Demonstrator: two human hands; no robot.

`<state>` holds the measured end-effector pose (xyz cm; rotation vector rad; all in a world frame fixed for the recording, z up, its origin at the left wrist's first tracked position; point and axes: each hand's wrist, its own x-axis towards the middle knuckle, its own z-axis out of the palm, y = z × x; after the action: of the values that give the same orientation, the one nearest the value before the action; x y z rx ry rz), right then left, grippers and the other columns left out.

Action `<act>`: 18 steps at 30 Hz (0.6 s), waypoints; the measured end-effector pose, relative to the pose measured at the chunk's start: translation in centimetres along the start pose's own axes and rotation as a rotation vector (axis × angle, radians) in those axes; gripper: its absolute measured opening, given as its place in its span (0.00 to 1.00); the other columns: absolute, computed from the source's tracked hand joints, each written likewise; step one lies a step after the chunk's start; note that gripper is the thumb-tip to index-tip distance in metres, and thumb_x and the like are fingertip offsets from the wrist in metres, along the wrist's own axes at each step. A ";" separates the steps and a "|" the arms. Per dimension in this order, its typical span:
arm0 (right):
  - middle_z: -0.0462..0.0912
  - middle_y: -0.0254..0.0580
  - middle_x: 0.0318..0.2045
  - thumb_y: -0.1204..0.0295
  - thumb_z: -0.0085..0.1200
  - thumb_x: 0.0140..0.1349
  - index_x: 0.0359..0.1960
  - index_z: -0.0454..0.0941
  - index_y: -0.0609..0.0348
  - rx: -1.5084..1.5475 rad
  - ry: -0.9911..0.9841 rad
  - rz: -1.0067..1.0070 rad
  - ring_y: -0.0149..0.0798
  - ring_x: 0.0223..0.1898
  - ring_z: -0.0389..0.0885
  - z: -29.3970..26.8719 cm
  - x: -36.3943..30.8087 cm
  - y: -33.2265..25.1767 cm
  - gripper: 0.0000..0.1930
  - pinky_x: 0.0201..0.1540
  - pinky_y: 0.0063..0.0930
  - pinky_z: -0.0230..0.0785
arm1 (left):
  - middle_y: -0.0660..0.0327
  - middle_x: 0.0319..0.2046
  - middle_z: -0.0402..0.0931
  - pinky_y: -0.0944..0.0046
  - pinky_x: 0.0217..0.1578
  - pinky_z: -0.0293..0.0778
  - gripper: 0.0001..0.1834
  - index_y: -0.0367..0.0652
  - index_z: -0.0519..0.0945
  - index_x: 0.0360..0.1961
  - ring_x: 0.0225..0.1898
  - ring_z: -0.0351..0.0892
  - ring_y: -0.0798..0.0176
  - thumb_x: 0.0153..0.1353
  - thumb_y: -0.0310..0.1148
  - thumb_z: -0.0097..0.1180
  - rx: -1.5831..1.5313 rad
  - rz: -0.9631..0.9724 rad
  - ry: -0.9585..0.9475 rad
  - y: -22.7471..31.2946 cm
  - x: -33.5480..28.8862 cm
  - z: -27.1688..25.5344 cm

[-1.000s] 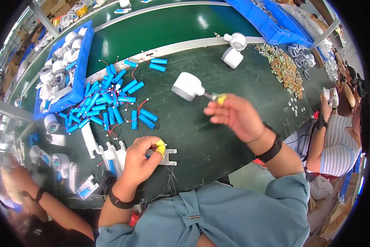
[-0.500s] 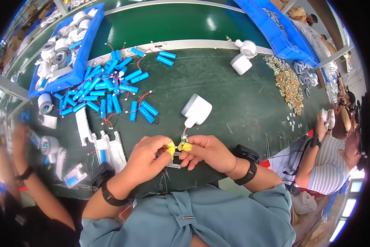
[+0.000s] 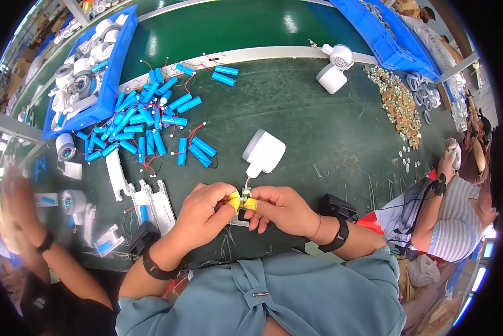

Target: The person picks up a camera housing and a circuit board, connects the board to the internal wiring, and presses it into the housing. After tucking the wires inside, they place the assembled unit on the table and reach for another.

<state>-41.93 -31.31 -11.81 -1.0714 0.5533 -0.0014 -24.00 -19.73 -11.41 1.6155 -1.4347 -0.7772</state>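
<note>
My left hand [image 3: 209,208] and my right hand [image 3: 282,208] meet at the table's near edge, with yellow covers on the fingertips. A small green circuit board [image 3: 246,192] stands up between them, pinched by my right thumb and finger. My left fingers are pinched together against its lower left side; what they grip is hidden. A thin wire runs from the board to a white round-headed housing [image 3: 267,151] lying just beyond. Under my fingers shows part of a white plastic frame [image 3: 239,222].
Blue wired battery cells [image 3: 145,115] lie heaped left, beside a blue bin [image 3: 117,67] of white housings. White handle shells [image 3: 153,204] sit by my left forearm. Right are piled small boards [image 3: 399,106], grey rings [image 3: 422,92] and another blue bin [image 3: 394,53]. People work on both sides.
My fingertips have drawn closer together around the board's lower end. The view has shifted slightly. At left, another person's blurred hand has moved.
</note>
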 end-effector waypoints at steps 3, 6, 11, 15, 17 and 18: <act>0.80 0.38 0.32 0.76 0.40 0.70 0.43 0.75 0.65 -0.091 0.041 -0.036 0.27 0.30 0.82 0.4 0.0 -0.1 0.10 0.29 0.19 0.76 | 0.63 0.26 0.75 0.64 0.33 0.66 0.09 0.41 0.78 0.37 0.28 0.70 0.62 0.53 0.24 0.55 0.001 -0.009 -0.019 0.0 0.0 -0.1; 0.80 0.37 0.29 0.77 0.42 0.68 0.39 0.75 0.65 -0.281 0.079 -0.122 0.27 0.27 0.82 0.9 -0.2 -0.4 0.08 0.27 0.19 0.75 | 0.63 0.25 0.75 0.64 0.33 0.66 0.08 0.41 0.78 0.35 0.28 0.70 0.62 0.53 0.24 0.55 -0.017 -0.033 -0.092 0.4 0.3 -0.9; 0.79 0.42 0.25 0.80 0.45 0.64 0.34 0.73 0.66 -0.542 0.144 -0.338 0.33 0.24 0.82 1.1 -0.2 0.0 0.04 0.25 0.25 0.73 | 0.63 0.25 0.77 0.66 0.33 0.69 0.08 0.39 0.79 0.35 0.29 0.74 0.64 0.52 0.22 0.55 -0.011 -0.095 -0.128 0.5 0.6 -0.8; 0.77 0.50 0.24 0.79 0.48 0.60 0.32 0.71 0.65 -0.654 0.289 -0.476 0.49 0.24 0.79 1.3 0.2 1.1 0.02 0.26 0.38 0.70 | 0.60 0.28 0.80 0.67 0.35 0.74 0.11 0.37 0.80 0.37 0.30 0.78 0.66 0.51 0.20 0.56 -0.023 -0.134 0.094 0.5 -0.5 1.0; 0.76 0.51 0.24 0.79 0.50 0.59 0.31 0.71 0.65 -0.688 0.340 -0.529 0.54 0.25 0.77 1.5 0.2 1.2 0.02 0.27 0.41 0.69 | 0.59 0.28 0.80 0.64 0.34 0.72 0.11 0.38 0.80 0.37 0.29 0.77 0.61 0.50 0.21 0.57 -0.035 -0.128 0.105 0.5 -0.7 1.6; 0.77 0.52 0.25 0.79 0.50 0.59 0.31 0.71 0.65 -0.736 0.362 -0.550 0.55 0.27 0.77 1.5 0.1 1.2 0.02 0.28 0.42 0.70 | 0.59 0.27 0.79 0.61 0.34 0.71 0.12 0.39 0.79 0.37 0.27 0.75 0.56 0.49 0.22 0.57 -0.050 -0.124 0.127 0.6 -0.8 1.7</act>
<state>-41.48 -29.50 -12.29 -1.9409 0.5781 -0.5163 -25.91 -19.22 -11.80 1.6960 -1.2261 -0.7603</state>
